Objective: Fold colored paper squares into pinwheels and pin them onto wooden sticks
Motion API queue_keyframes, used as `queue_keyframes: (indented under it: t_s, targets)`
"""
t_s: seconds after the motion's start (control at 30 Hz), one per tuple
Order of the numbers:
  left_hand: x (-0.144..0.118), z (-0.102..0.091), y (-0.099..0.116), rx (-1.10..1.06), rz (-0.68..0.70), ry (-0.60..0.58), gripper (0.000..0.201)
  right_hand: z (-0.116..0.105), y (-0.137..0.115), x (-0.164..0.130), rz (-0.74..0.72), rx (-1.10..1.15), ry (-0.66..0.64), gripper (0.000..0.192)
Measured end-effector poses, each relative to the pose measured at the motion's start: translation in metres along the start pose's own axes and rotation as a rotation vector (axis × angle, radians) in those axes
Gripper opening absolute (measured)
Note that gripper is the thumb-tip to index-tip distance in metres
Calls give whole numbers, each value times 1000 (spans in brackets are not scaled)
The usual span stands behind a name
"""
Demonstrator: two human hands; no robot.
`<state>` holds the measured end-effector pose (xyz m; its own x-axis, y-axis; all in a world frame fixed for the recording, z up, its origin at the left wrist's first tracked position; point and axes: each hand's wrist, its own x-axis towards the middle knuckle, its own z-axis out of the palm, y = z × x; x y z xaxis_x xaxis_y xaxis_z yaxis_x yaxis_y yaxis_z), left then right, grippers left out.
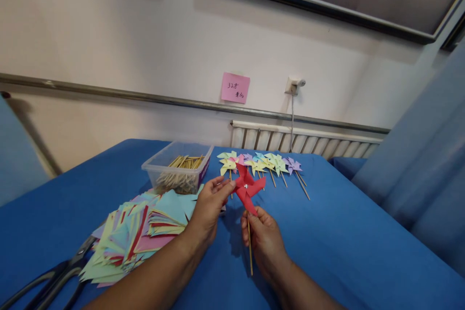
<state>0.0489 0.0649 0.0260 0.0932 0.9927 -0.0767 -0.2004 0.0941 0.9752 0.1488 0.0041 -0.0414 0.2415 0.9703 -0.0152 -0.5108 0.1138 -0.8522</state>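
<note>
From the head view, the red paper pinwheel looks essentially assembled: four blades folded in to a central pin, mounted on a wooden stick. Several pastel pinwheels, apparently finished, lie near the far edge of the blue-covered counter. Plenty seems left: loose sticks in the clear plastic box and a heap of cut paper pieces. The red pinwheel is held above the counter, between the hands, its head facing the person; its stick runs nearly upright, lower end toward the person. The right hand grips the stick just below the head; the left hand, fingers half curled, meets a blade at the thumb, whether pinching I cannot tell.
</note>
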Motion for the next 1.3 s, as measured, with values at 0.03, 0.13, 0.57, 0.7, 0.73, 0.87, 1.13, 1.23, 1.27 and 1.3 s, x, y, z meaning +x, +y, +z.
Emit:
queue_keyframes:
  t_s: [0.03,0.13,0.57,0.7,0.73,0.87,1.13,1.23,1.27,1.3]
  targets:
    - [0,0,0,0,-6,-25,56,0,0,0,5,-12,0,23]
    - [-1,0,-2,16,-3,-92,50,1,2,-1,28,-64,-1,25]
    - [0,-2,-11,36,18,-150,32,5,10,5,10,-119,-35,36]
    - [-2,-2,-10,28,3,-157,31,8,8,3,22,-119,-21,35]
    - [-3,-2,-10,26,0,-155,30,9,7,3,23,-119,-21,35]
    - [1,-3,-13,4,33,-126,27,11,5,1,30,-122,-26,36]
    - [20,-15,11,-74,163,63,28,16,13,-5,56,-242,-30,38]
    - [21,-18,21,-119,198,96,24,13,12,-7,-52,-442,7,27]
    - [21,-18,23,-129,208,103,22,12,11,-8,-90,-500,8,24]
    - [21,-18,25,-137,218,109,21,11,10,-9,-121,-548,5,22]
